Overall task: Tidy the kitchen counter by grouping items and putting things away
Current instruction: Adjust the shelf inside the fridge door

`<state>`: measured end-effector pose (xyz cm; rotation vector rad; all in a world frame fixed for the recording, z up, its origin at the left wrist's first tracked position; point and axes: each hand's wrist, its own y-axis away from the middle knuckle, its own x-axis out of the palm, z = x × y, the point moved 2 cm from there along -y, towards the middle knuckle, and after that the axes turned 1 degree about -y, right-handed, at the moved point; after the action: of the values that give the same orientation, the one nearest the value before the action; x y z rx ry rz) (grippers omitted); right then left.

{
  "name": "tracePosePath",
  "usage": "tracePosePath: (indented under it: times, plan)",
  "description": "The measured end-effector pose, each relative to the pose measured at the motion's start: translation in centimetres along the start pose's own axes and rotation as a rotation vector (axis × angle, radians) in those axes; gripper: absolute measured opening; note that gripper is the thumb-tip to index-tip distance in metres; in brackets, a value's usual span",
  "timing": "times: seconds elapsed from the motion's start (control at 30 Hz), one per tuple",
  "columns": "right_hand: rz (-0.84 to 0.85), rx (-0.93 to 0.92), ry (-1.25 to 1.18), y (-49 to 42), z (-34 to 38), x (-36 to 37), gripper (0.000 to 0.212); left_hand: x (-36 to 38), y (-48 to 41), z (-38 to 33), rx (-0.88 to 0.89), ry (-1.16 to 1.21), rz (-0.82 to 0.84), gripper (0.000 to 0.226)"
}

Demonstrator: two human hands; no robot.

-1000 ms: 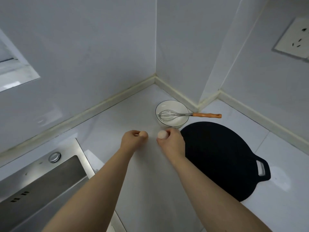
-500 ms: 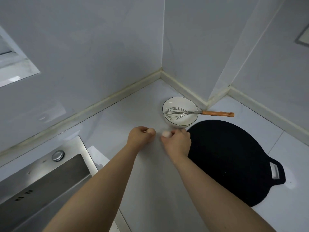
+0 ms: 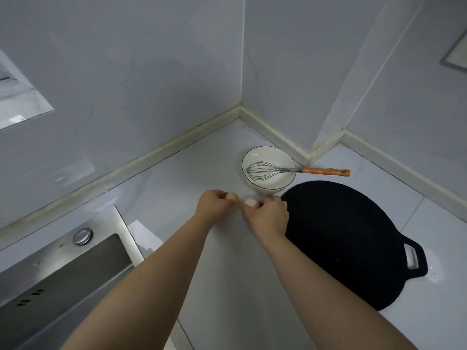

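My left hand (image 3: 214,205) curls its fingers round a pale brown egg (image 3: 231,197) low over the white counter (image 3: 177,178). Beside it, my right hand (image 3: 269,214) grips a second, paler egg (image 3: 251,202). Both eggs show only at the fingertips and nearly touch each other. Just beyond them stands a white bowl (image 3: 262,154) with a wire whisk (image 3: 264,170) lying across it, its orange handle pointing right. A round black board (image 3: 348,236) with a handle hole lies flat to the right of my right hand.
A steel sink (image 3: 58,274) with a round drain knob fills the lower left. Tiled walls meet in a corner behind the bowl, with a raised edge strip along the counter's back. A wall fitting shows at the top right edge.
Both hands have sunk a little toward the counter in front of the bowl, still holding the eggs. The view has shifted, so the bowl and board sit further right.
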<state>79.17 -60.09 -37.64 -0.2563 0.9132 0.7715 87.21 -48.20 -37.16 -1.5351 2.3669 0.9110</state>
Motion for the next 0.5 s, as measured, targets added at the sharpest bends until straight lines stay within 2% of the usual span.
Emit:
tracePosePath:
  times: [0.13, 0.2, 0.37, 0.5]
  plan:
    - [0.013, 0.01, 0.055, -0.5, -0.5, -0.2, 0.044, 0.4, -0.1, -0.5, -0.001, 0.004, 0.029, 0.032]
    - [0.008, 0.019, 0.059, -0.6, -1.0, -0.5, 0.046, 0.7, -0.1, -0.7, -0.009, -0.017, 0.038, 0.024]
    - [-0.029, -0.008, 0.092, -0.6, -1.9, -1.6, 0.055, 1.8, 0.5, -1.7, 0.0, -0.054, 0.069, 0.039]
    - [-0.072, -0.06, 0.095, -0.8, -2.6, -1.7, 0.052, 2.8, 0.5, -2.1, 0.023, -0.098, 0.066, 0.03]
